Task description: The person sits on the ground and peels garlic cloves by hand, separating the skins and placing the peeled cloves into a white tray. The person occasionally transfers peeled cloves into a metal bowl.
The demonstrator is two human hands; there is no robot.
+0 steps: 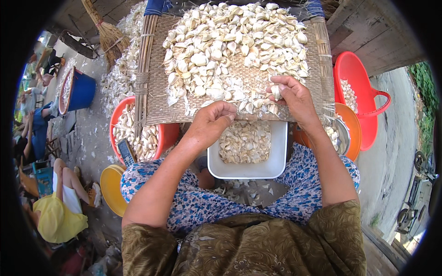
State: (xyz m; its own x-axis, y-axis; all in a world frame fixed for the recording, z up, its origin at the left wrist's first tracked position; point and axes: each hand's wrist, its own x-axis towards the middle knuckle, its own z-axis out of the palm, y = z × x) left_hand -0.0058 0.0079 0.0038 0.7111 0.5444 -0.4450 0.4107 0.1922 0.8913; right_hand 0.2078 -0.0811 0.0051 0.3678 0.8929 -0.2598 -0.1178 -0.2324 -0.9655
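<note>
A woven mat tray (155, 62) with bundled-stick sides lies before me, heaped with garlic cloves (221, 41). Between the thumb and fingers of my right hand (298, 98) is a garlic clove (276, 92), held above the tray's near right part. My left hand (214, 120) hovers at the near edge with fingers curled and thumb close to them; whether anything is inside is hidden. Loose papery skins (234, 84) and a few cloves lie between the hands. Below the tray's edge, a white rectangular basin (247, 171) holds many cloves or skins.
Left stand a red bucket (169, 138) of cloves, a phone-like handset (126, 151) and a yellow container (112, 189). Red baskets (355, 79) and an orange basin (355, 131) flank the right. A straw broom (112, 39), a skin pile (121, 76), a blue tub (83, 91) and seated people lie farther left.
</note>
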